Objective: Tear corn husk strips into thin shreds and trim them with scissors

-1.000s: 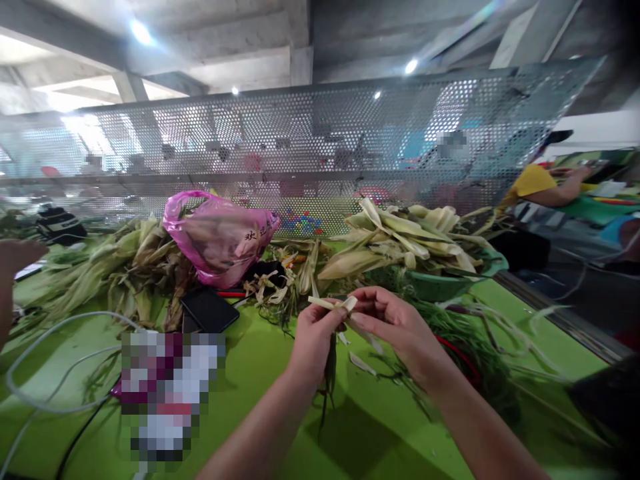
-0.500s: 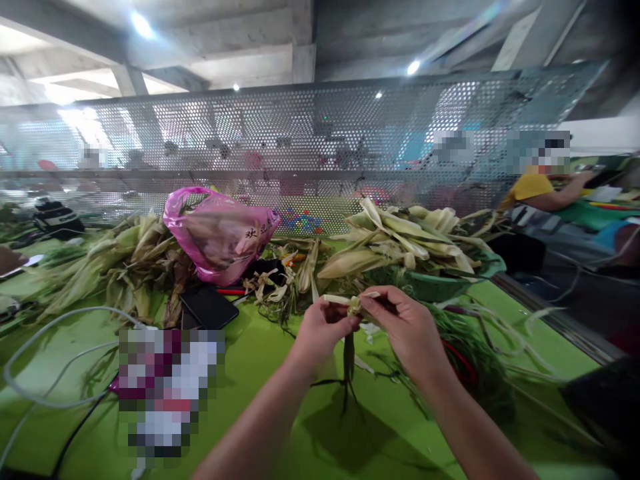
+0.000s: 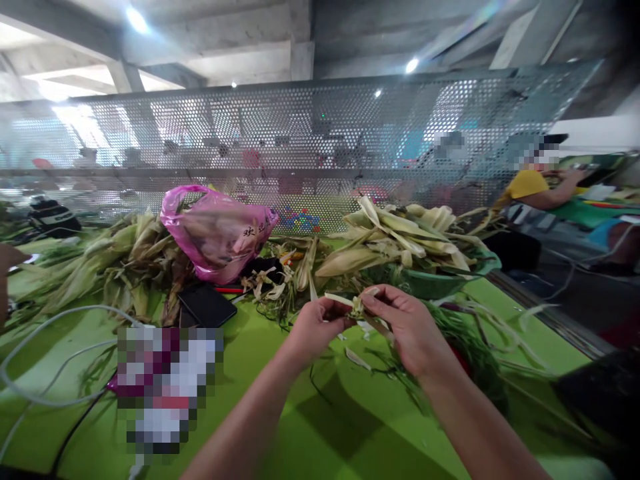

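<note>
Both hands meet above the green tabletop point(image 3: 260, 400), fingertips close together around a small pale bundle of corn husk point(image 3: 357, 307). My left hand point(image 3: 317, 333) pinches its left side, where a light, rolled piece sticks out over the fingers. My right hand point(image 3: 400, 327) grips the other side between thumb and fingers. A husk strip slants down under the right palm; its far end is hidden. Small husk scraps point(image 3: 357, 360) lie on the table below. Right of my right hand is a tangle of thin green strands point(image 3: 475, 353).
A green basket point(image 3: 445, 283) heaped with dry corn husks point(image 3: 395, 233) stands behind. Leftward are a pink plastic bag point(image 3: 215, 233), more husks point(image 3: 120, 267), a black phone point(image 3: 207, 307) and white cables point(image 3: 60, 313). A perforated metal screen point(image 3: 225, 147) crosses the back. A yellow-sleeved person point(image 3: 530, 187) sits far right.
The dark strip that hung straight down beneath my hands no longer shows there. My hands keep nearly the same place. At the left edge, another person's hand reaches further into view.
</note>
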Motion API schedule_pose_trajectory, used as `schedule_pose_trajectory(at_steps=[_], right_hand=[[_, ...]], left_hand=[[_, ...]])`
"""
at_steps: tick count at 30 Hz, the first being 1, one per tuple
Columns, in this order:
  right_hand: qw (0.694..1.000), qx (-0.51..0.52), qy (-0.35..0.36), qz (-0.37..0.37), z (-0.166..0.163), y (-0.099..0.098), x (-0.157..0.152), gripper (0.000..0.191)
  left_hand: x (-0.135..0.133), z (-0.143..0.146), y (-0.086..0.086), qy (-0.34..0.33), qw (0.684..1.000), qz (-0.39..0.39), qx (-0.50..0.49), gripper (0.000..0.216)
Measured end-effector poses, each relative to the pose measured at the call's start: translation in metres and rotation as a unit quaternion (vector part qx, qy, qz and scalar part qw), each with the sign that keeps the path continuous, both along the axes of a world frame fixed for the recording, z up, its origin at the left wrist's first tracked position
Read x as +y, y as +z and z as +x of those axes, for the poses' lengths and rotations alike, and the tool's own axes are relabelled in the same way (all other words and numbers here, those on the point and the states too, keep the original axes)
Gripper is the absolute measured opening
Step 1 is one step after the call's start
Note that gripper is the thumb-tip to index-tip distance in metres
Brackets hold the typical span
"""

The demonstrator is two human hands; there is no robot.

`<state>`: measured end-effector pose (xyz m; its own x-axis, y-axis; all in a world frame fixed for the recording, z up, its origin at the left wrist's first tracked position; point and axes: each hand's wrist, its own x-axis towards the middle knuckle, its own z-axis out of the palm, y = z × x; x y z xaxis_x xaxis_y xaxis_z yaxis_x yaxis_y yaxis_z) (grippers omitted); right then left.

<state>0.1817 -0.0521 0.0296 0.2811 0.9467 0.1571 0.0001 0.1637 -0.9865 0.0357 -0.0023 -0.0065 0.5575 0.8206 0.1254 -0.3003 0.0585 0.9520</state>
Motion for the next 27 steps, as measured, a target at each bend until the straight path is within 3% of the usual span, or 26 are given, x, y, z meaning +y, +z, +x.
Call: schedule_pose_trajectory(at_steps=[3, 6, 9, 16, 22, 27], right_hand=[[0.990, -0.136, -0.031, 0.031, 0.001, 0.001, 0.000, 0.020], [0.979, -0.198, -0.036, 0.043, -0.003, 0.001, -0.002, 0.020], [0.978, -0.200, -0.029, 0.053, -0.007, -0.003, -0.002, 0.019], [0.989, -0.144, 0.010, 0.021, -0.003, -0.009, 0.002, 0.024], [0.999, -0.045, 0.031, 0.002, -0.006, -0.010, 0.002, 0.028], [0.993, -0.117, 0.004, -0.004, -0.006, -0.010, 0.001, 0.025]], left_hand=[[-0.004, -0.005, 0.008, -0.038, 0.999, -0.014, -0.030, 0.044], [-0.008, -0.007, 0.013, -0.025, 0.995, -0.064, -0.073, 0.047], [-0.008, -0.005, 0.011, 0.005, 0.993, -0.087, -0.078, 0.042], [-0.005, 0.001, 0.001, 0.071, 0.997, 0.024, -0.006, 0.033], [-0.012, 0.004, 0.003, 0.109, 0.991, -0.052, -0.048, 0.030], [-0.015, 0.005, 0.007, 0.126, 0.986, -0.085, -0.068, 0.031]])
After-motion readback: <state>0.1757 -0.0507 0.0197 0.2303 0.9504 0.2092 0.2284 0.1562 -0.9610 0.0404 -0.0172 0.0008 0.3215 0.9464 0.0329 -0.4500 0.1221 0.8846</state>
